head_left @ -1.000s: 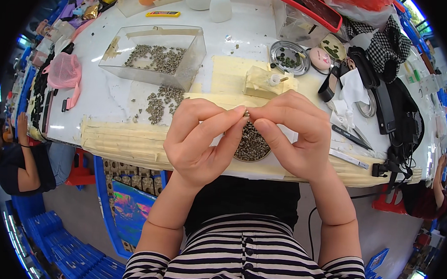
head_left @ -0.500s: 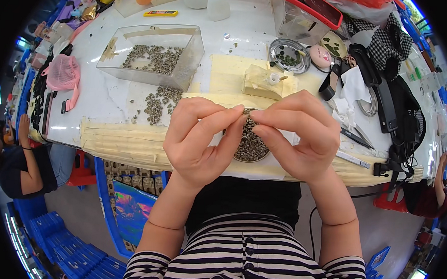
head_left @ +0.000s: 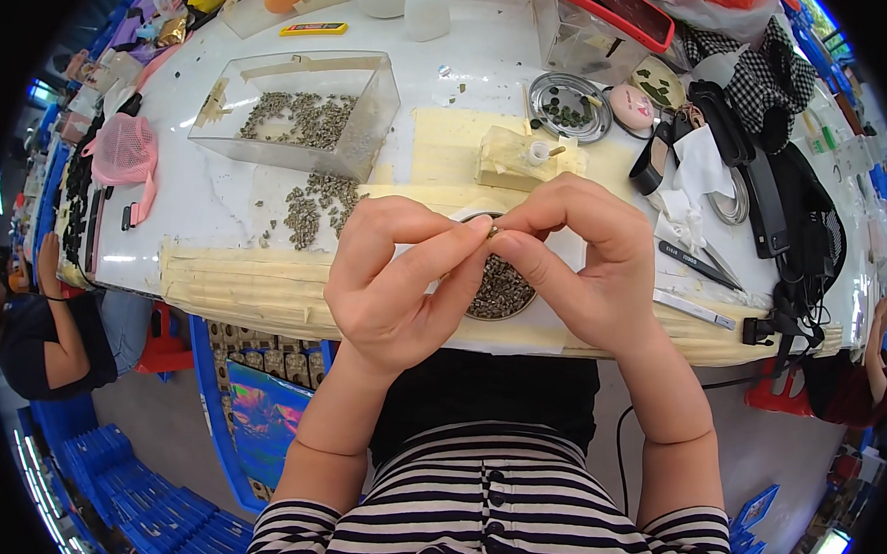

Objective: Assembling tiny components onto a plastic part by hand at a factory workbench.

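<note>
My left hand [head_left: 394, 280] and my right hand [head_left: 593, 264] meet fingertip to fingertip, both pinched around a tiny metallic part [head_left: 492, 233]. Most of that part is covered by the fingers, so its exact kind does not show. Just beneath my hands sits a round dish [head_left: 502, 318] full of small grey metal pieces [head_left: 499, 289]. To the left, more such pieces [head_left: 315, 212] lie loose on the table. A clear plastic box [head_left: 271, 154] behind them holds another heap. Beyond my hands stands a tape-covered block [head_left: 508, 161] with a small white cup [head_left: 539, 153] on it.
A round metal tin [head_left: 598, 130] with dark green bits stands at the far right. Tweezers [head_left: 706, 264], a flat silver tool [head_left: 695, 308] and black straps [head_left: 763, 212] lie at the right. A pink mesh pouch [head_left: 124, 151] is at the left. Other people sit at both sides.
My right hand has shifted slightly left, its thumb and forefinger now pressed closer to my left fingertips. The table scene has moved slightly in view.
</note>
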Action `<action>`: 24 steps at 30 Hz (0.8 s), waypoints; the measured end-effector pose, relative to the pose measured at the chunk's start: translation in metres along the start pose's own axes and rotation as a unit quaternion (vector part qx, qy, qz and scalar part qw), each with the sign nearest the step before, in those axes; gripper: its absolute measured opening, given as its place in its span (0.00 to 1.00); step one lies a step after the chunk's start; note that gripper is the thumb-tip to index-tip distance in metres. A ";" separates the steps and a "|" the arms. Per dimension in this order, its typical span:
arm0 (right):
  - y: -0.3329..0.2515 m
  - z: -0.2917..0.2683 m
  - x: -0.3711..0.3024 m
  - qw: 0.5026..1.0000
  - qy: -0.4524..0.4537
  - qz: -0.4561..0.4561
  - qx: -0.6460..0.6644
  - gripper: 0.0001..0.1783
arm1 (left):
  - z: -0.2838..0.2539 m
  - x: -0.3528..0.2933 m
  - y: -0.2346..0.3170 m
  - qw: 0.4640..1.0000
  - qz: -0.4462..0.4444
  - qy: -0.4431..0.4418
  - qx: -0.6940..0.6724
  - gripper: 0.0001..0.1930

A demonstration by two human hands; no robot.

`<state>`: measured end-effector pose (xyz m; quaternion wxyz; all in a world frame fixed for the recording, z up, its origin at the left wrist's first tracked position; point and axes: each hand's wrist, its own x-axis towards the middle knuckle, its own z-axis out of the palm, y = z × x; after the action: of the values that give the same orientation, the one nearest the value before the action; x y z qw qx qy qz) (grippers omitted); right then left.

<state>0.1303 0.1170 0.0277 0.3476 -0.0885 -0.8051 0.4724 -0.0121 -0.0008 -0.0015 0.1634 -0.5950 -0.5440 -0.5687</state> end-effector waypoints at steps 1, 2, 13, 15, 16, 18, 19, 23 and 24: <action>-0.002 0.000 0.000 1.000 0.003 -0.008 -0.024 0.06 | 0.001 0.000 -0.001 1.000 0.001 0.007 0.007 0.16; -0.001 0.000 0.001 0.998 0.027 -0.044 -0.032 0.06 | 0.001 -0.001 -0.001 1.000 -0.006 0.011 0.006 0.16; 0.002 0.004 0.002 0.999 0.026 -0.037 -0.009 0.06 | 0.000 0.000 0.000 1.000 -0.010 0.014 -0.011 0.16; 0.004 0.005 -0.001 0.998 0.012 0.024 0.061 0.09 | 0.000 0.001 0.000 1.000 -0.007 0.007 -0.005 0.16; 0.005 0.006 -0.002 0.994 0.006 0.055 0.095 0.11 | 0.000 0.001 0.000 1.000 -0.005 0.004 -0.002 0.16; 0.005 0.005 -0.002 0.994 0.016 0.046 0.097 0.13 | 0.001 0.000 0.000 1.000 -0.011 0.006 0.001 0.16; 0.005 0.004 -0.002 0.994 0.021 0.041 0.098 0.13 | 0.001 0.000 0.000 1.000 -0.015 0.007 0.002 0.16; 0.002 -0.005 -0.001 1.000 0.006 -0.017 0.021 0.21 | 0.001 -0.002 -0.001 1.000 -0.021 0.014 0.002 0.16; 0.001 -0.006 -0.001 0.999 0.007 -0.031 0.014 0.22 | 0.001 -0.002 -0.001 1.000 -0.022 0.014 0.001 0.16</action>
<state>0.1346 0.1212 0.0284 0.3693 -0.0621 -0.7983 0.4716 -0.0115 -0.0002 -0.0035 0.1596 -0.5745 -0.5551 -0.5799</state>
